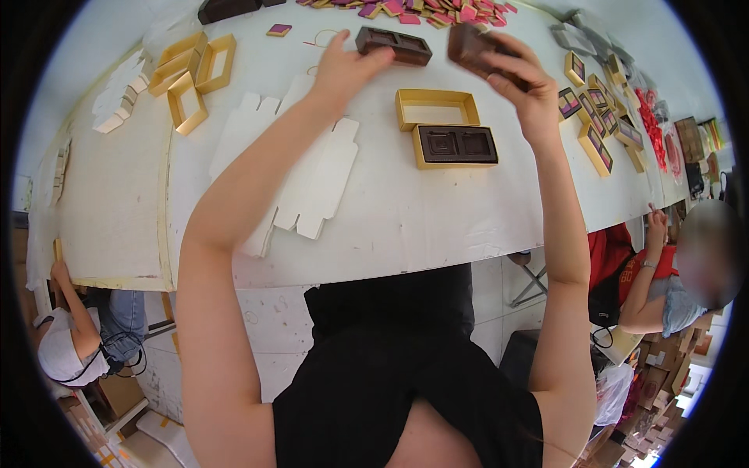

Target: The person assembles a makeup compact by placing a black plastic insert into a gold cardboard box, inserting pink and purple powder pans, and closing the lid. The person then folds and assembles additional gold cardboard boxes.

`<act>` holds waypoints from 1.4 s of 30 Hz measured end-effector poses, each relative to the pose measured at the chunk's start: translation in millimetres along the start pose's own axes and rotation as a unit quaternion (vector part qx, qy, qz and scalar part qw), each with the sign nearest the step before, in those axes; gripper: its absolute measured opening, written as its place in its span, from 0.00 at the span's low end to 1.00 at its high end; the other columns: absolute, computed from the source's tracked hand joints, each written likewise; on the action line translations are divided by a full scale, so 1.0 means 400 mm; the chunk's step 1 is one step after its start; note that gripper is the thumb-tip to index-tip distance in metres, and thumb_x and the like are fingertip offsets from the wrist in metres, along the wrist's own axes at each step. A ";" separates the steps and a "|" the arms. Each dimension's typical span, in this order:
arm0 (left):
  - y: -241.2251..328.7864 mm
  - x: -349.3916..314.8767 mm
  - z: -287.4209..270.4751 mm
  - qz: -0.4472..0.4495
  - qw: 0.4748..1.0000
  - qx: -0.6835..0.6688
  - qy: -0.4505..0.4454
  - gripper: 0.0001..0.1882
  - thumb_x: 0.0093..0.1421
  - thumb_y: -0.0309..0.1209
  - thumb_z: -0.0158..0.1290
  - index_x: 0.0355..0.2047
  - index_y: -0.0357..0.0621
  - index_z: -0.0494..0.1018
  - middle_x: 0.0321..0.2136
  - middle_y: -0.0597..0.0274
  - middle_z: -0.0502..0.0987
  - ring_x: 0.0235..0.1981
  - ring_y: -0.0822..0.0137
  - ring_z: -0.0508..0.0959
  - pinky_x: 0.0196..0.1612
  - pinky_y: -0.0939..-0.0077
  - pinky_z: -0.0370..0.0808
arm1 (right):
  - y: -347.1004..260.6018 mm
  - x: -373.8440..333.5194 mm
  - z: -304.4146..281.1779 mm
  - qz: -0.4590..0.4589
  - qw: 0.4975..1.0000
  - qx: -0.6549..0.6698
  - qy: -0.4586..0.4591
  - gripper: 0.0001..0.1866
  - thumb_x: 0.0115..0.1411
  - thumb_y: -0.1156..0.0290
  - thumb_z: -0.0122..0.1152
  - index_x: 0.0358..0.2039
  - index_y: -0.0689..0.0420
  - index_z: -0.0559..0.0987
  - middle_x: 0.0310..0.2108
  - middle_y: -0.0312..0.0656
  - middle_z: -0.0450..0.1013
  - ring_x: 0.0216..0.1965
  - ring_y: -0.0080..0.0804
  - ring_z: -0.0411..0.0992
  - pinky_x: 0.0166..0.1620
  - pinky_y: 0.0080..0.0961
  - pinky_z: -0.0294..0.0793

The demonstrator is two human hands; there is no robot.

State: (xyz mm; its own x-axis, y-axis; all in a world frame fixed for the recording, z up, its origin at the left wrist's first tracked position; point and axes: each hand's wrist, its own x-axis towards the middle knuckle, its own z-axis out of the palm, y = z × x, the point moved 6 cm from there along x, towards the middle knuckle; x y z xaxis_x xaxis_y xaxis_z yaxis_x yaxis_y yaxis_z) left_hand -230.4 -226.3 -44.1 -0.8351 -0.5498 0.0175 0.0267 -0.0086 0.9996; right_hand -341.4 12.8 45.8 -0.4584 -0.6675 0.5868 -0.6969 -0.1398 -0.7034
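Holding a dark brown block of trays [466,47], the right hand [524,78] has its fingers bent around it, above the far part of the white desk [421,210]; this block is somewhat blurred. The left hand [340,76] has its thumb and forefinger spread wide, and its thumb is at the near side of a second dark block [396,47] with square hollows. If it really grips this block, I cannot tell. Nearer to the body, between the two forearms, one gold box [459,164] carries a dark insert [472,143], and another gold box [438,99] stands open just behind it. Beside the left forearm lie flat white cartons [324,175]. Pink and purple pieces [425,10] are scattered at the far edge.
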 end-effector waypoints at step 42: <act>0.040 -0.110 0.137 0.262 0.858 0.440 -0.040 0.11 0.61 0.29 0.54 0.43 0.42 0.78 0.39 0.55 0.75 0.36 0.54 0.79 0.38 0.63 0.76 | 0.120 -0.086 0.034 0.240 0.960 -0.134 -0.056 0.22 0.67 0.62 0.57 0.57 0.61 0.74 0.51 0.44 0.74 0.48 0.27 0.72 0.50 0.27 0.73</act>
State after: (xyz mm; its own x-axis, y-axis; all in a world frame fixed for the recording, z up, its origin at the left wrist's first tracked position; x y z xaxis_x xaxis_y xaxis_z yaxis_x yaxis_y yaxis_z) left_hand -223.2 -156.6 -27.7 -0.8709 -0.2271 0.4359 0.0137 0.8753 0.4834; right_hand -351.6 19.2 -13.8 -0.7103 -0.6843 0.1648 -0.5443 0.3855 -0.7451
